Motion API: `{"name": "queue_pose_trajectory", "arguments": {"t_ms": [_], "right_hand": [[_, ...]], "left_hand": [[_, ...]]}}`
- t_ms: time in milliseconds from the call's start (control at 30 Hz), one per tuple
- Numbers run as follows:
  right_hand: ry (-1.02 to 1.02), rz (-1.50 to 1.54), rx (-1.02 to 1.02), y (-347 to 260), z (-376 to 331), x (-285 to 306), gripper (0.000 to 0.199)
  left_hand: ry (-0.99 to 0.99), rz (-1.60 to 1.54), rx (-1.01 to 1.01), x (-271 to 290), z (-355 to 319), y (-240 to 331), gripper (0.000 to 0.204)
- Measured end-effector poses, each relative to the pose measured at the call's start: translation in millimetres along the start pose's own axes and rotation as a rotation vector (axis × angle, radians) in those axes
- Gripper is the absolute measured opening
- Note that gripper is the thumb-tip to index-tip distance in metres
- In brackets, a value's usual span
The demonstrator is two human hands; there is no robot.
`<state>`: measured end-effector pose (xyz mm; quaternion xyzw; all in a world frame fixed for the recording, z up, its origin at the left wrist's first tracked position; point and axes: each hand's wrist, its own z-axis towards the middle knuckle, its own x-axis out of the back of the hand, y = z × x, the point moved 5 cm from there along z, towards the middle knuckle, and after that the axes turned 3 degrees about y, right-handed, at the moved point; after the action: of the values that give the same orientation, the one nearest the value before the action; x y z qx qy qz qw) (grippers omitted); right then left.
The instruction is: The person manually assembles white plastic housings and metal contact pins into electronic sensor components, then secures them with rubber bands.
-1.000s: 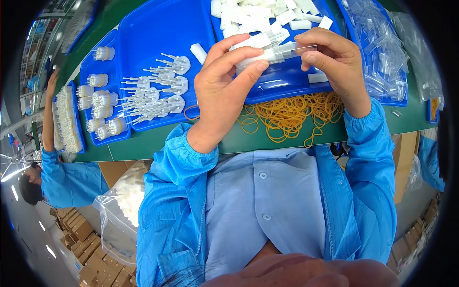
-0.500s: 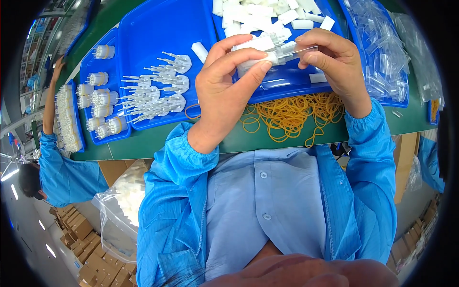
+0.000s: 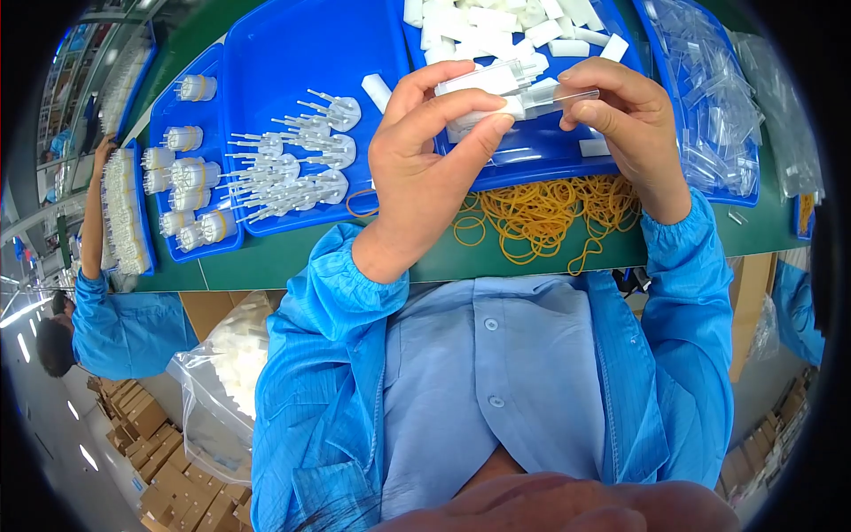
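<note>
I see the left hand [image 3: 425, 168] curled tight around a bundle of white plastic pieces [image 3: 492, 84], thumb pressed on its end, above the blue tray [image 3: 550, 164]. The right hand [image 3: 625, 124] pinches a clear plastic tube [image 3: 558, 97] against that bundle. Yellow rubber bands [image 3: 541, 208] lie on the green table [image 3: 266, 262] just below both hands.
</note>
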<state>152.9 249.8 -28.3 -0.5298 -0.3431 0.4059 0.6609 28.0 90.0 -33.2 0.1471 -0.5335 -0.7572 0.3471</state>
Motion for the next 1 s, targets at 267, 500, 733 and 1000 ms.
{"name": "queue_pose_trajectory", "arguments": {"t_ms": [267, 500, 733, 1000], "right_hand": [[0.018, -0.076, 0.045, -5.6, -1.3, -1.9, 0.024], [0.055, -0.090, 0.014, -5.7, -1.3, -4.2, 0.024], [0.051, -0.055, -0.046, -5.4, -2.7, -5.1, 0.024], [0.040, -0.079, -0.021, -6.3, -2.5, -5.0, 0.024]], "left_hand": [[0.016, -0.002, 0.013, -1.6, 0.3, -3.5, 0.016], [0.043, -0.028, 0.055, -2.5, 0.0, -2.7, 0.016], [0.081, -0.140, 0.102, -4.9, 1.0, -7.1, 0.019], [0.090, -0.169, 0.115, -7.7, -0.6, -9.5, 0.018]]}}
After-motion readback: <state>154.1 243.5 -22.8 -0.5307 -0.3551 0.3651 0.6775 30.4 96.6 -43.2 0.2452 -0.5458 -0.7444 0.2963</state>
